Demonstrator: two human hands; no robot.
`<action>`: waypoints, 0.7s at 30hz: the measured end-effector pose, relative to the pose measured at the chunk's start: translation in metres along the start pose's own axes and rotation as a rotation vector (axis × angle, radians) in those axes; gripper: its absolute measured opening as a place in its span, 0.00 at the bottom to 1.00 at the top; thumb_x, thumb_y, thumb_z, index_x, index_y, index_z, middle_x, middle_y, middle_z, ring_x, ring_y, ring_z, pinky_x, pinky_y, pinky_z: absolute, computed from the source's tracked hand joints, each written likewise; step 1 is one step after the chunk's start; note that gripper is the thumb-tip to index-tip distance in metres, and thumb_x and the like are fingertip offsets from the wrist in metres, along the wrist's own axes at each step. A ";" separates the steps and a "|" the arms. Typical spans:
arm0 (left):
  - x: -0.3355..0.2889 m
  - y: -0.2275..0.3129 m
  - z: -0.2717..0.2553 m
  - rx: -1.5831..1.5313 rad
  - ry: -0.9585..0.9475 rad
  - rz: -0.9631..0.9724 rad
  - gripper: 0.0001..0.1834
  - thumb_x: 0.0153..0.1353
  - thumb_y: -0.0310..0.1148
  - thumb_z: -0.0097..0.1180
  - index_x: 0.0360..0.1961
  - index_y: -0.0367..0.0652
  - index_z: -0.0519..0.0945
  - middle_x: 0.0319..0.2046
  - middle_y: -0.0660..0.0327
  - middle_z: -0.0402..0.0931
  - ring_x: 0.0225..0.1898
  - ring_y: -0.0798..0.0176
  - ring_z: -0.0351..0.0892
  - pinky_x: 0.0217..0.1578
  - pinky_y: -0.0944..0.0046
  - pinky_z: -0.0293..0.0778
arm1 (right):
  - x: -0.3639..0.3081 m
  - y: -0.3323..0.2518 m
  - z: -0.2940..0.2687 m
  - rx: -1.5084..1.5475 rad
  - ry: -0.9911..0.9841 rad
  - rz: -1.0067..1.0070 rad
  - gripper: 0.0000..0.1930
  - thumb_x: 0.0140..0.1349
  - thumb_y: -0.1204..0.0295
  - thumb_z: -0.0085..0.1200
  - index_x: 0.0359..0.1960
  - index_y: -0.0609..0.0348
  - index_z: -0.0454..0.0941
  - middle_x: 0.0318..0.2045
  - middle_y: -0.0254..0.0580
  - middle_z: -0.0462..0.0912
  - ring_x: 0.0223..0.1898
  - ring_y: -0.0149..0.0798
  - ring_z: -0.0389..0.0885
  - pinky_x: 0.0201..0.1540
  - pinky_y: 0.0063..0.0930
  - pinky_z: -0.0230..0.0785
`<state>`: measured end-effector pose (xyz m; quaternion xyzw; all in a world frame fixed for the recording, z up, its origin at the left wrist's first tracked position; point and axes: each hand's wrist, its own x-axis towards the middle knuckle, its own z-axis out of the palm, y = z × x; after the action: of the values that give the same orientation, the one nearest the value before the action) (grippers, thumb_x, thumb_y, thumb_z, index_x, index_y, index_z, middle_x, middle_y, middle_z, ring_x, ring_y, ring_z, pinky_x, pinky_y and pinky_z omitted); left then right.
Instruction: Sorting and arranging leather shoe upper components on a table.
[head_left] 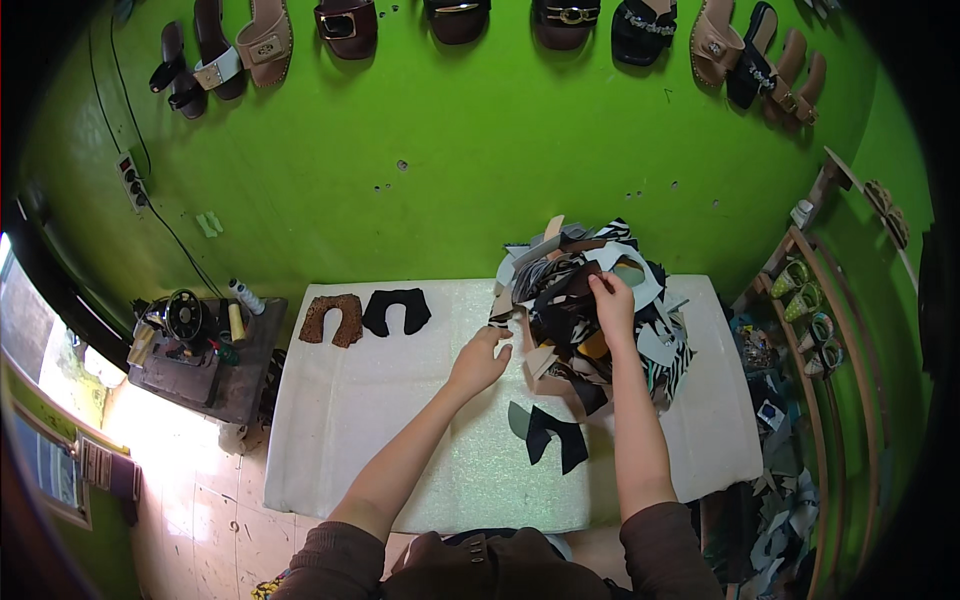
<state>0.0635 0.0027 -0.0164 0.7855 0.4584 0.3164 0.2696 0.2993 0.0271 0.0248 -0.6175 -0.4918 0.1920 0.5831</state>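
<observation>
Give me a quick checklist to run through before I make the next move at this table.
1. Right hand has a piece: ok, its fingertips pinch a dark brown piece in the scrap pile.
2. Left hand free: cannot tell; it is at the pile's left edge, and fingertip contact is unclear.
3. Leopard-print cut-out and black cut-out away from the pile: ok, both at the table's far left.
4. Pile sorted: not ok, colours and patterns are mixed.
5. Space in front of the pile free: not ok, a loose black piece and a grey-green piece lie there.
</observation>
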 end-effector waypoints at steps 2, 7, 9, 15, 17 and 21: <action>0.003 -0.003 0.001 -0.138 0.046 -0.021 0.17 0.55 0.35 0.50 0.43 0.37 0.74 0.42 0.48 0.71 0.41 0.51 0.74 0.43 0.60 0.69 | 0.001 -0.002 -0.001 0.132 -0.031 0.066 0.11 0.56 0.67 0.53 0.32 0.65 0.77 0.24 0.32 0.77 0.26 0.27 0.73 0.29 0.22 0.65; 0.007 0.017 -0.015 -0.349 0.093 -0.107 0.20 0.58 0.38 0.50 0.47 0.35 0.71 0.42 0.50 0.72 0.41 0.57 0.74 0.43 0.63 0.69 | -0.021 -0.035 0.001 0.473 -0.286 0.397 0.05 0.57 0.70 0.50 0.30 0.56 0.76 0.24 0.28 0.75 0.26 0.23 0.72 0.29 0.17 0.65; 0.010 0.016 -0.017 -0.586 0.086 -0.098 0.24 0.58 0.40 0.52 0.50 0.34 0.67 0.43 0.52 0.71 0.41 0.61 0.74 0.44 0.64 0.67 | -0.028 -0.032 0.007 0.641 -0.371 0.389 0.05 0.59 0.71 0.48 0.32 0.58 0.75 0.26 0.29 0.76 0.26 0.24 0.73 0.29 0.17 0.66; 0.002 0.039 -0.029 -0.481 0.010 0.025 0.28 0.55 0.41 0.56 0.52 0.36 0.66 0.40 0.54 0.73 0.38 0.65 0.74 0.40 0.66 0.69 | -0.048 -0.031 0.021 0.578 -0.539 0.507 0.06 0.60 0.70 0.47 0.35 0.58 0.74 0.26 0.30 0.76 0.26 0.23 0.73 0.27 0.16 0.66; 0.000 0.044 -0.029 -0.439 -0.040 -0.049 0.28 0.54 0.41 0.57 0.51 0.35 0.67 0.36 0.57 0.74 0.30 0.69 0.73 0.32 0.70 0.71 | -0.056 -0.030 0.028 0.516 -0.538 0.511 0.08 0.60 0.69 0.46 0.37 0.59 0.73 0.25 0.31 0.75 0.26 0.23 0.73 0.26 0.16 0.66; -0.004 0.036 -0.025 -0.554 -0.120 -0.214 0.25 0.54 0.43 0.57 0.47 0.36 0.70 0.34 0.58 0.75 0.31 0.69 0.73 0.33 0.71 0.70 | -0.068 -0.035 0.031 0.248 -0.664 0.334 0.10 0.60 0.68 0.46 0.38 0.63 0.73 0.25 0.31 0.74 0.26 0.25 0.71 0.26 0.19 0.64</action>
<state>0.0635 -0.0131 0.0247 0.6465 0.4184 0.3522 0.5319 0.2304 -0.0187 0.0260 -0.5182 -0.5193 0.5318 0.4230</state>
